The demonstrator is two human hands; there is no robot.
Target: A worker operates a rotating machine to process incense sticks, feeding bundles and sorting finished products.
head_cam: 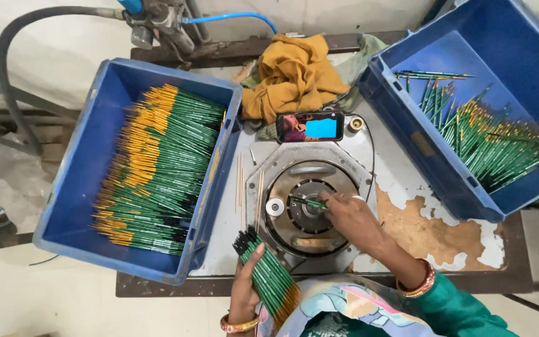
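Two hands busy: left hand (244, 293) grip closed round green pencil bundle (268, 274); right hand (350, 215) grip pinching single pencil (310, 202) over round machine disc (310, 206), just ahead.

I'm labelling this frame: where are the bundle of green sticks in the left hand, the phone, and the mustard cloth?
Bundle of green sticks (268, 274), head view, mid-bundle.
Phone (310, 126), head view, screen centre.
Mustard cloth (291, 75), head view, middle fold.

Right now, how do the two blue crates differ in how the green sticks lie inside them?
The left crate is packed with sticks in neat parallel rows, orange ends on one side. The right crate holds fewer sticks, in a loose crossed heap at one end, with much bare floor showing. The left crate sits nearly level; the right crate is tilted. Both are blue plastic and hold similar green sticks.
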